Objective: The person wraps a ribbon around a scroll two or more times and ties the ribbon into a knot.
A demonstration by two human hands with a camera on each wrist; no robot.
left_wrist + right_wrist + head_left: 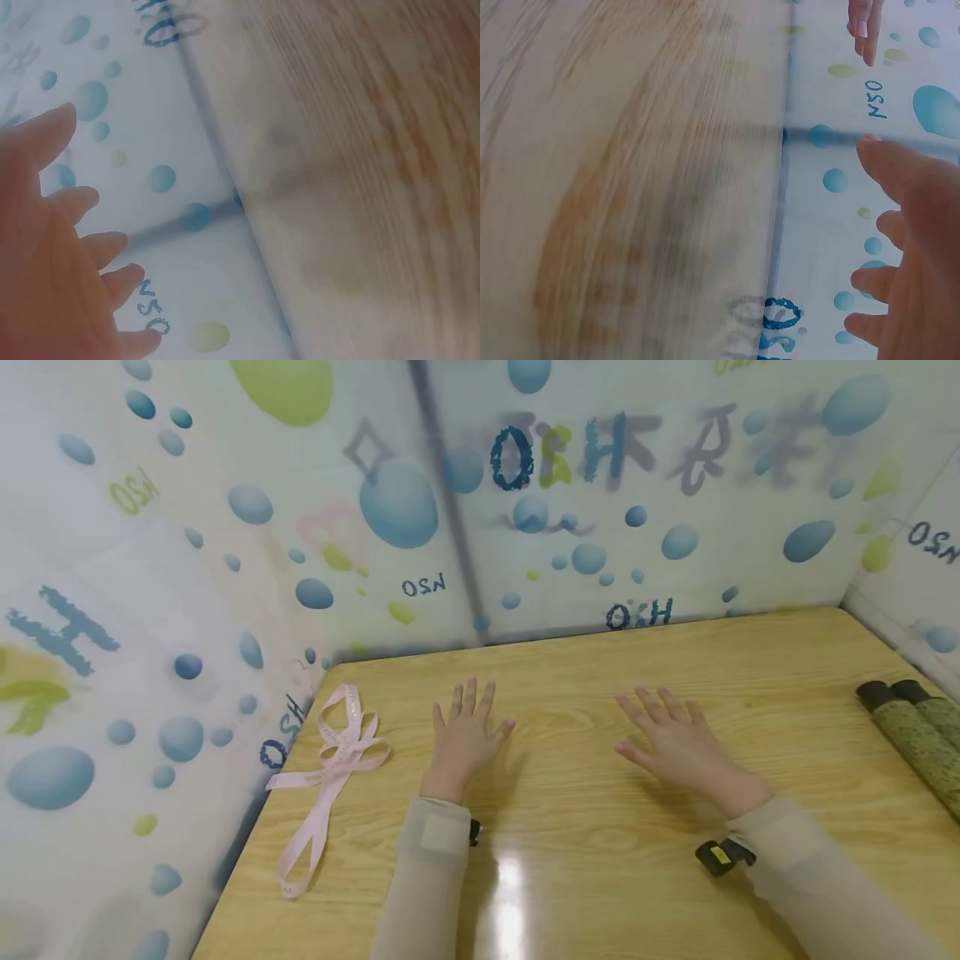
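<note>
Fingers spread and palm down, my left hand (463, 745) hovers over the wooden table (570, 860) with nothing in it. My right hand (678, 747), also spread and holding nothing, is over the table to the right. A pink printed ribbon (330, 777), looped and crossed over itself, lies left of the left hand. In the left wrist view the left hand (67, 255) shows straight fingers against the wall. The right wrist view has the right hand (915, 247) at its right edge, with fingertips of the left hand at the top.
Two green patterned rolls (918, 727) with black ends lie at the table's right edge. A wall (562, 543) printed with blue and green drops stands behind the table, and another wall (150, 693) runs along its left side. A black wrist device (717, 856) sits at the right cuff.
</note>
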